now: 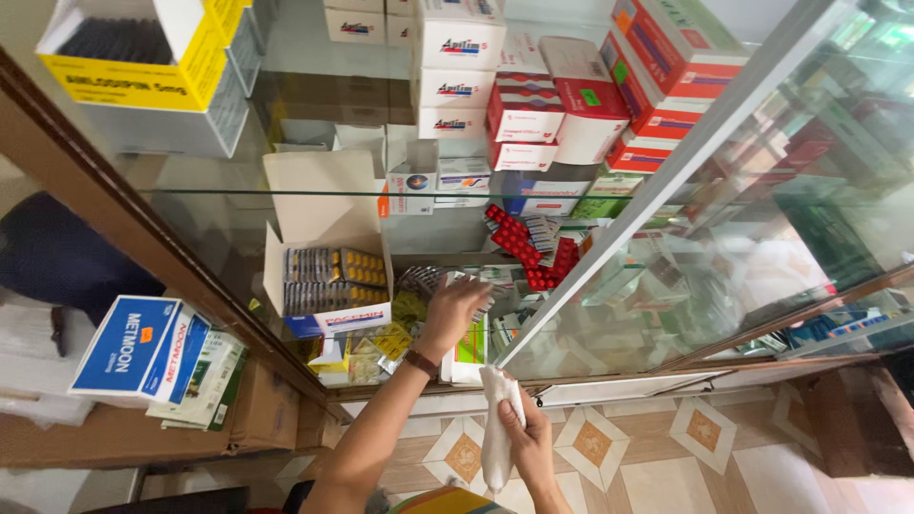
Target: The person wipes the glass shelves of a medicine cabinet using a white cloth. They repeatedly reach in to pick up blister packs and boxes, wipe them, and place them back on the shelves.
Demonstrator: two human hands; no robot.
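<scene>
Reaching into the glass cabinet, the left hand [455,306] closes over silver blister strips [424,281] on the lower shelf [447,259] while the right hand [528,440] grips a white cloth [495,428] below, seemingly mid-wipe; lifting the strips clear comes next.

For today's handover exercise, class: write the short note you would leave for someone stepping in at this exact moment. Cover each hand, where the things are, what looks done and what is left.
Left hand: reaching into the glass cabinet, fingers resting on the blister strips on the lower shelf; whether it grips one cannot be told.
Right hand: outside the cabinet, closed around a white cloth that hangs down.
Nearby: open box of strips to the left, red blister packs behind.
Done: cabinet open, cloth in hand.
Left: strips not yet lifted off the shelf.
</scene>
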